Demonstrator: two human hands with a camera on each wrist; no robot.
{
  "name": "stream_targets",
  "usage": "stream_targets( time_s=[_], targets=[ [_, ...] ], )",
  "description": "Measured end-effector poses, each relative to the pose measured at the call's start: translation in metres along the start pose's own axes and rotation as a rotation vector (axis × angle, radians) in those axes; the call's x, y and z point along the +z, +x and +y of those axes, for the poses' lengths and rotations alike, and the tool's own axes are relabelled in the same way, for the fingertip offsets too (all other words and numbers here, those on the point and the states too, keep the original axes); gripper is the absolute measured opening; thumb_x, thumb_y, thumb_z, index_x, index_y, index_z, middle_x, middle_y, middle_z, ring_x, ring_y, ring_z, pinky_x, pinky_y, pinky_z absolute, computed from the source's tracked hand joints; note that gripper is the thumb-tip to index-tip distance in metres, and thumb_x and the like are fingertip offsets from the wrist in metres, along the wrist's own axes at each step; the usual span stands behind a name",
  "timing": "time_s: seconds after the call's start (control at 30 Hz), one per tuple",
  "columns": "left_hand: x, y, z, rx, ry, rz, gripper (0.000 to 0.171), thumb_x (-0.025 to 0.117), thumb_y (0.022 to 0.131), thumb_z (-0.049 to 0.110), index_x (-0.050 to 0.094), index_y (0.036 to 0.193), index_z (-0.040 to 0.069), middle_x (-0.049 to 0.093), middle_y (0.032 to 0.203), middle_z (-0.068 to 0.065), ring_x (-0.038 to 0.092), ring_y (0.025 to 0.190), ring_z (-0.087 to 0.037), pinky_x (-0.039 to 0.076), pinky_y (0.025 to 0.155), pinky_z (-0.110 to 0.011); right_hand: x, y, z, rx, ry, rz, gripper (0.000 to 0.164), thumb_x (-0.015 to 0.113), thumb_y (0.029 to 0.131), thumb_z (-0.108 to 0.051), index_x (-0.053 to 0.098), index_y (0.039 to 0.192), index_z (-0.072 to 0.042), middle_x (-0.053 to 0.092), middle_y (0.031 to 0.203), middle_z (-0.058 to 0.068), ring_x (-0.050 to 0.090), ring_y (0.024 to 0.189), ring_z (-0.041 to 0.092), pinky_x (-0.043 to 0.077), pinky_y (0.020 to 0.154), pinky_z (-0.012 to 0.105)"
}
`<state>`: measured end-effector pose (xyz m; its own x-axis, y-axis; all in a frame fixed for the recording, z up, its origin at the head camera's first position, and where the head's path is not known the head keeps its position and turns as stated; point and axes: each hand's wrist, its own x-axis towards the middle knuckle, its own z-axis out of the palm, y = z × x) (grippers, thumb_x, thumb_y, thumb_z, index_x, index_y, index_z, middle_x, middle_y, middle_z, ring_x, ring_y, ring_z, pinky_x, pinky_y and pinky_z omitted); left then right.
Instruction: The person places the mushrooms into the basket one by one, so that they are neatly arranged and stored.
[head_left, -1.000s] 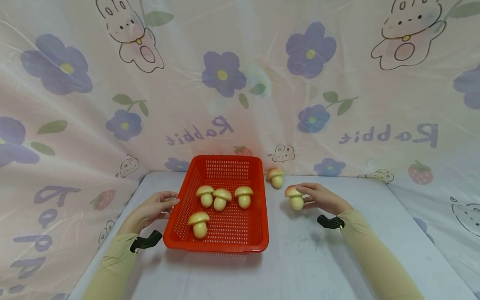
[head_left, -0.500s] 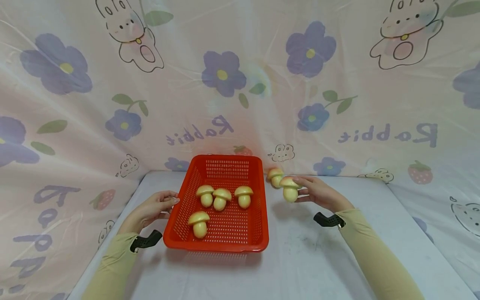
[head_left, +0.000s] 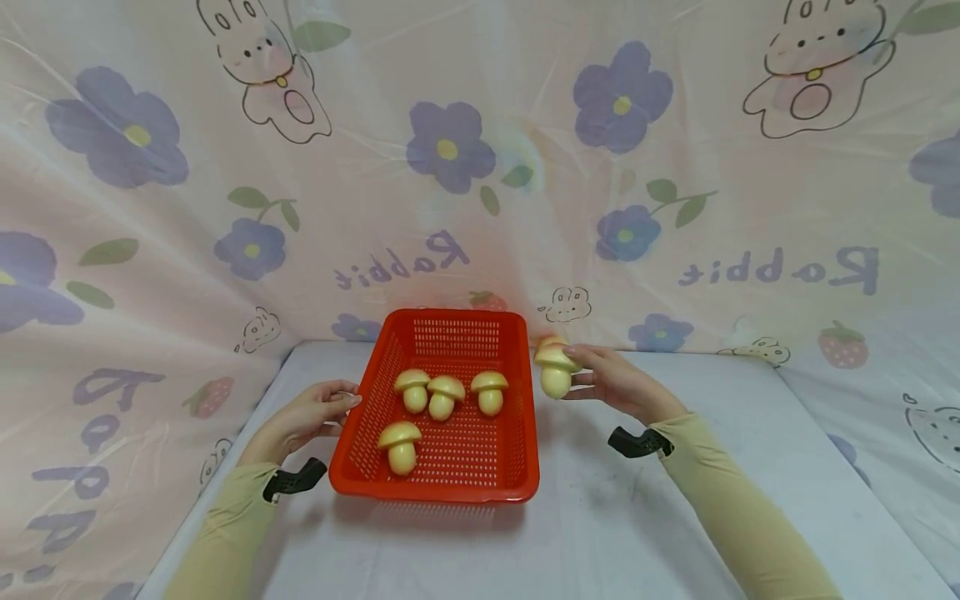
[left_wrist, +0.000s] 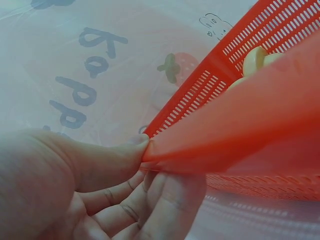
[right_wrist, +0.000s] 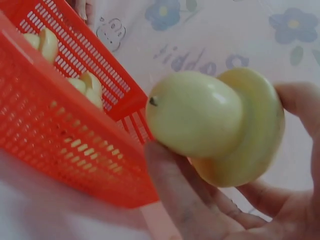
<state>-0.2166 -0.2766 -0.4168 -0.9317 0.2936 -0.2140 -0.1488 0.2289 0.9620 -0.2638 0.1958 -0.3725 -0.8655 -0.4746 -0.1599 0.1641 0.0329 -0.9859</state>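
Observation:
A red perforated plastic basket (head_left: 435, 496) stands on the white table, with several yellow toy mushrooms (head_left: 446, 396) inside it. My left hand (head_left: 303, 421) pinches the basket's left rim between thumb and fingers, as the left wrist view shows close up. My right hand (head_left: 622, 383) holds another toy mushroom (head_left: 556, 375) by its cap, just outside the basket's right wall. In the right wrist view the mushroom's rounded stem (right_wrist: 195, 115) points toward the basket, thumb on one side of the cap and fingers beneath.
One more toy mushroom (head_left: 552, 341) is on the table at the back, beside the basket's far right corner, mostly hidden behind the held one. A printed curtain (head_left: 525, 242) with rabbits and flowers closes off the table's back edge.
My right hand has carried its mushroom leftward and slightly up, from over the table to beside the basket's right rim. The left hand and basket stay in place.

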Motion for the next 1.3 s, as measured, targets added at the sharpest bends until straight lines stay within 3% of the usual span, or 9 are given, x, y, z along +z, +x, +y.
stream_targets(
  time_s=[0.37, 1.07, 1.3],
  targets=[
    [0.001, -0.001, 0.002, -0.008, 0.004, 0.012, 0.039, 0.054, 0.099, 0.017, 0.042, 0.126, -0.009, 0.063, 0.095, -0.009, 0.059, 0.075, -0.018, 0.057, 0.072, -0.036, 0.028, 0.012, -0.005, 0.022, -0.004, -0.061, 0.063, 0.056, 0.096, -0.04, 0.035, 0.139, 0.001, 0.046, 0.128, 0.02, 0.058, 0.105, 0.036, 0.049, 0.088, 0.051],
    [0.0, 0.002, -0.001, -0.01, 0.01, 0.016, 0.042, 0.057, 0.098, 0.021, 0.044, 0.125, -0.008, 0.063, 0.093, -0.009, 0.059, 0.074, -0.018, 0.056, 0.074, -0.037, 0.08, 0.045, 0.001, 0.0, -0.057, -0.176, 0.047, 0.058, 0.097, -0.028, 0.049, 0.128, 0.006, 0.059, 0.113, 0.016, 0.065, 0.097, 0.029, 0.049, 0.09, 0.047],
    [-0.001, 0.002, -0.001, -0.009, 0.003, 0.012, 0.041, 0.056, 0.098, 0.02, 0.043, 0.125, -0.008, 0.063, 0.093, -0.008, 0.059, 0.074, -0.017, 0.056, 0.073, -0.036, 0.099, 0.061, 0.004, 0.027, -0.114, -0.179, 0.045, 0.061, 0.094, -0.032, 0.056, 0.123, 0.002, 0.06, 0.111, 0.015, 0.063, 0.097, 0.03, 0.051, 0.088, 0.045]
  ],
)
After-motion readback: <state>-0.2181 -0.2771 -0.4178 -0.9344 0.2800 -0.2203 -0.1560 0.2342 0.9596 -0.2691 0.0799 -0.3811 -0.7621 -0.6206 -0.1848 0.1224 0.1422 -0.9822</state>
